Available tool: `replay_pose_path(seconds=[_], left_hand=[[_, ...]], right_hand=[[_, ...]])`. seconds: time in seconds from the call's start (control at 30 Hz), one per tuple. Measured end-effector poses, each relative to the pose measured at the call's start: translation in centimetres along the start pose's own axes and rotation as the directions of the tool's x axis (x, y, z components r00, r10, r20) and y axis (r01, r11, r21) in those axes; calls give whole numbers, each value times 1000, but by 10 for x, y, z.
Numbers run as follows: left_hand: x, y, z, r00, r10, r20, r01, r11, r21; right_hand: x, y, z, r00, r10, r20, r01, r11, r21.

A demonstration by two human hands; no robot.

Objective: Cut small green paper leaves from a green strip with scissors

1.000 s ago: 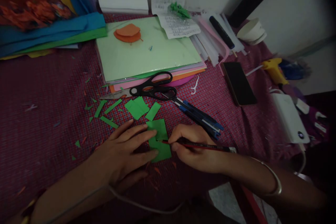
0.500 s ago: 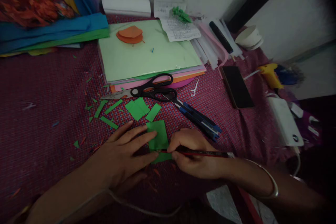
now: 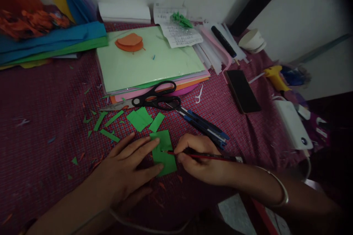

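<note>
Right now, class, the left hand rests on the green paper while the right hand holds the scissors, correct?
Not quite: the head view shows the right hand holding a pencil instead. The left hand does rest on the green paper.

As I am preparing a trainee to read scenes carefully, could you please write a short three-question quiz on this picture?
1. What does the right hand hold?
2. True or false: in the picture, the phone lies to the right of the scissors.
3. Fill in the colour: the left hand touches a ____ piece of paper.

Key: 1. A pencil. 2. True. 3. Green.
</note>
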State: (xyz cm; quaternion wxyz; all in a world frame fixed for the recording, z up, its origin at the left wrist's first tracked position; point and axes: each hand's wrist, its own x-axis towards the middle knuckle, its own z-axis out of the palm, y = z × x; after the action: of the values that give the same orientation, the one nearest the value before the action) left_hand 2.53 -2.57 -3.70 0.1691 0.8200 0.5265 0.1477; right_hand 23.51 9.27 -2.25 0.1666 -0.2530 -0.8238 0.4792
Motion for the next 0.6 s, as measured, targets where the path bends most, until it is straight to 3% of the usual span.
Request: replay_pose_path(seconds=[0.23, 0.43, 0.6], left_hand=[[0, -1, 0, 999, 34, -9, -34, 999, 14], [-2, -3, 3, 999, 36, -12, -36, 999, 25], [-2, -3, 4, 999, 22, -28, -22, 1000, -6]], right_hand=[[2, -3, -2, 1000, -12, 24, 13, 999, -38], [1, 2, 0, 999, -2, -37, 0, 998, -67], [1, 2, -1, 997, 63, -52, -63, 998, 17]])
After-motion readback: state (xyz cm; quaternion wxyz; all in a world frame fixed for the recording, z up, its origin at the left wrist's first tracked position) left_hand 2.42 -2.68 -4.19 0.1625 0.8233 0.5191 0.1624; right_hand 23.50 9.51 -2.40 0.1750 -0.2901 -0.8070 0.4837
